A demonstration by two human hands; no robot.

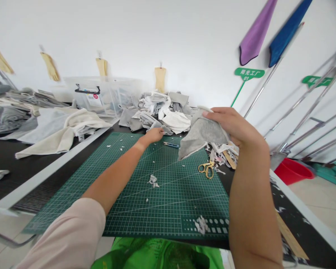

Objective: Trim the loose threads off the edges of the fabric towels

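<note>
My right hand (224, 121) is raised over the right side of the green cutting mat (168, 201), pinching a piece of grey fabric (197, 134) that hangs down to the left. At the mat's far edge my left hand (155, 135) is closed at the front of a heap of grey and white fabric pieces (159, 108). Its fingertips appear to hold the edge of a grey cloth piece (165, 129) there. Blue thread snips (170, 145) lie just right of that hand. Gold-handled scissors (207, 170) rest at the mat's right edge, below the hanging fabric.
Fabric scraps (221, 151) are piled behind the scissors, and small bits (153, 181) dot the mat. Stacked cloths (64, 123) and a clear plastic bin (100, 95) stand at left and back. A wooden strip (291, 235) and a red dustpan-like container (294, 172) are at right.
</note>
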